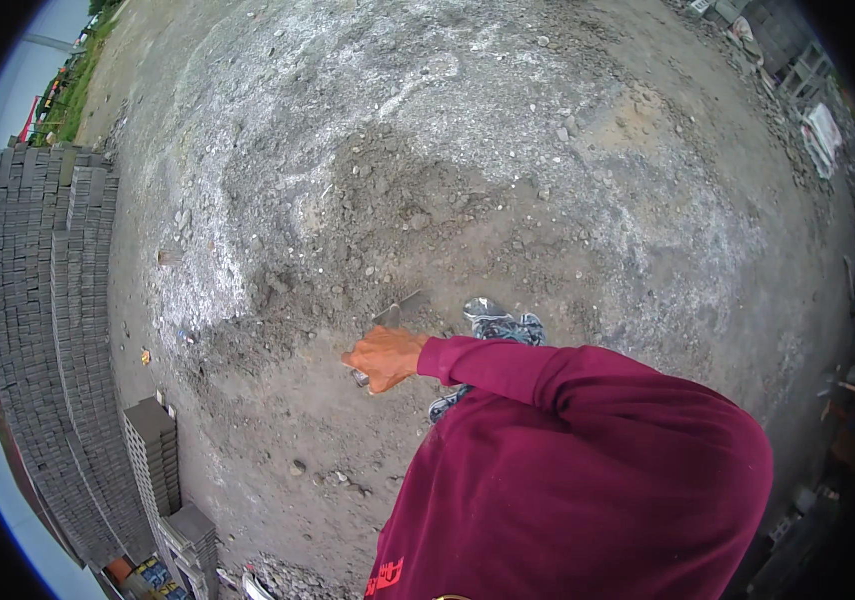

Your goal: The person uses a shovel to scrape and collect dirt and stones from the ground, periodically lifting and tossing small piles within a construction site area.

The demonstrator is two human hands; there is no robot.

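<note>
My right hand (388, 358) reaches across in front of my body, its arm in a maroon sleeve. Its fingers are wrapped round the handle of a trowel (391, 314). The grey metal blade sticks out past the knuckles, away from me, and the handle's end shows below the fist. Under the blade lies bare, gritty ground (338, 430), and the blade appears held above it. My left hand is not in view. Just right of the blade is one of my dark shoes (486, 308), below a patterned trouser leg.
Tall stacks of grey bricks (33, 300) line the left side, with smaller stacks (151, 440) nearer me. Loose dark soil and rubble (388, 185) lie ahead, among whitish powdery patches. A white sack (823, 138) and debris edge the far right.
</note>
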